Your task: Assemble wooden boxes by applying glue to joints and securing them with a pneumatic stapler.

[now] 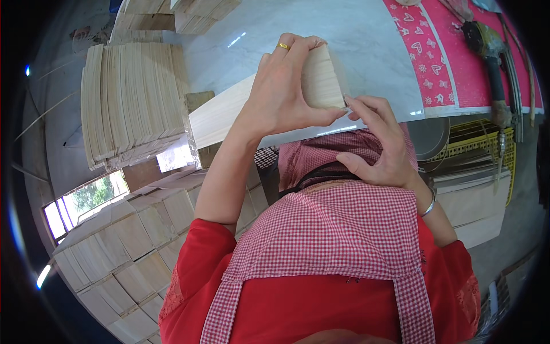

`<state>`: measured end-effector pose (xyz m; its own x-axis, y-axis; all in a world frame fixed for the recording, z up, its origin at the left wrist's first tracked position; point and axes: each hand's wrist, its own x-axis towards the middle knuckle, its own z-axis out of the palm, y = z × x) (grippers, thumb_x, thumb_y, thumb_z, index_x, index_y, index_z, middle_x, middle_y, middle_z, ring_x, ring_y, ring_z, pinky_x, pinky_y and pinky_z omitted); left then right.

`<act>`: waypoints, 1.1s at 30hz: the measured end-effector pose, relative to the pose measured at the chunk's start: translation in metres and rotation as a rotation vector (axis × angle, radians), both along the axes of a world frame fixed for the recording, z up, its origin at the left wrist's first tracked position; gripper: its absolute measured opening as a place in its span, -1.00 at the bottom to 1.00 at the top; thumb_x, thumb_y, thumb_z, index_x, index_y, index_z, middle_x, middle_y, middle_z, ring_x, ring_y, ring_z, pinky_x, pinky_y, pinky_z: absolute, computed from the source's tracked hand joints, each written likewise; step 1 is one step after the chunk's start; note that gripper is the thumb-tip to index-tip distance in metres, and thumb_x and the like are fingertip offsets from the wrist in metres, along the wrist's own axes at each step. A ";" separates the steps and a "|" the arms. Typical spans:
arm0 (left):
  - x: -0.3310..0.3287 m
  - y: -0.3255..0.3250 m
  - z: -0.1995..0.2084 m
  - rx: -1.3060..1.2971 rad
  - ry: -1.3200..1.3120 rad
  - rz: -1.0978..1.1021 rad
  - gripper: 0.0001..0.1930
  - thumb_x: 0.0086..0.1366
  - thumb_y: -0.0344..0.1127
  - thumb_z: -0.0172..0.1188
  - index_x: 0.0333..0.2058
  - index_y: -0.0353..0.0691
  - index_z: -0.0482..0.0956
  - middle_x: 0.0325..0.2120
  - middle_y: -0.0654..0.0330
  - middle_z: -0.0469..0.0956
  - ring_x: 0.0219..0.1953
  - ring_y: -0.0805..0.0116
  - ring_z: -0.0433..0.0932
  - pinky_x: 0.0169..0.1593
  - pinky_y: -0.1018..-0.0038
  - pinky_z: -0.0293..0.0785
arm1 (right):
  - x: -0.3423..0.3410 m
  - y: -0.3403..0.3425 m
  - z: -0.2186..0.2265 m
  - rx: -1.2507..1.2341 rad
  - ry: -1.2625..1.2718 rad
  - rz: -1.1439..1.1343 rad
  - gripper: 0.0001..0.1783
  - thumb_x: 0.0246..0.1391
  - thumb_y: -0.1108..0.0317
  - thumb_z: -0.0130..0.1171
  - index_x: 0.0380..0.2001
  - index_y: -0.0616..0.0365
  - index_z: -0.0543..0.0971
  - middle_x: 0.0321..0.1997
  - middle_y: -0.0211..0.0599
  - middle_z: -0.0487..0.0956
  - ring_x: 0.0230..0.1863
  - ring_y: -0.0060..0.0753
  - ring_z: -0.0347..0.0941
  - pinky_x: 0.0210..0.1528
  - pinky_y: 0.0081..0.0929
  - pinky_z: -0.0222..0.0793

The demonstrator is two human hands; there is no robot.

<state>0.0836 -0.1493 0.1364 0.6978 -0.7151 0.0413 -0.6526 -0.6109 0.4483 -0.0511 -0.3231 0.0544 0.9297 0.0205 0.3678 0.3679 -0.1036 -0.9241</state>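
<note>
A pale wooden board, or a small stack of thin ones, lies over the near part of the table, one end toward the stacked slats on the left. My left hand grips it across the top, fingers over the far edge and thumb along the near edge. The gold ring on that hand shows. My right hand touches the board's near right corner with its fingertips, close to my left thumb. Its thumb stands apart from the fingers, and I see nothing held between them.
A tall row of wooden slats stands at the left. Below it are many bundled wood blocks. A power tool with a dark handle lies on the pink cloth at right. A yellow crate and more boards sit below.
</note>
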 end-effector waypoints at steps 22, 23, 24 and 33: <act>0.000 -0.002 -0.001 -0.009 -0.007 0.024 -0.09 -0.34 -0.08 0.55 0.08 -0.29 0.42 -0.09 0.05 0.42 -0.05 0.06 0.46 0.03 0.24 0.43 | 0.026 0.029 -0.014 -0.067 -0.248 -0.414 -0.50 -0.20 0.69 0.34 -0.07 0.29 0.59 -0.27 -0.17 0.54 -0.34 -0.20 0.55 -0.37 -0.40 0.49; 0.000 -0.003 -0.002 -0.002 -0.008 0.024 -0.09 -0.34 -0.09 0.55 0.07 -0.29 0.42 -0.09 0.05 0.42 -0.06 0.06 0.46 0.03 0.24 0.43 | 0.026 0.028 -0.014 -0.075 -0.256 -0.413 -0.50 -0.20 0.70 0.34 -0.07 0.29 0.59 -0.27 -0.17 0.54 -0.35 -0.21 0.55 -0.37 -0.40 0.49; 0.000 -0.003 -0.002 -0.013 -0.010 0.020 -0.09 -0.34 -0.09 0.55 0.07 -0.29 0.42 -0.09 0.05 0.42 -0.06 0.06 0.46 0.03 0.24 0.43 | 0.026 0.027 -0.014 -0.082 -0.265 -0.412 -0.50 -0.20 0.70 0.34 -0.07 0.29 0.59 -0.28 -0.17 0.54 -0.35 -0.21 0.54 -0.38 -0.40 0.48; -0.003 -0.009 -0.007 -0.031 -0.076 0.037 -0.14 -0.34 -0.11 0.52 0.03 -0.29 0.43 -0.12 0.04 0.45 -0.09 0.04 0.48 0.00 0.22 0.45 | 0.026 0.026 -0.013 -0.079 -0.237 -0.441 -0.55 -0.19 0.73 0.29 -0.12 0.30 0.60 -0.29 -0.15 0.53 -0.36 -0.20 0.52 -0.39 -0.40 0.46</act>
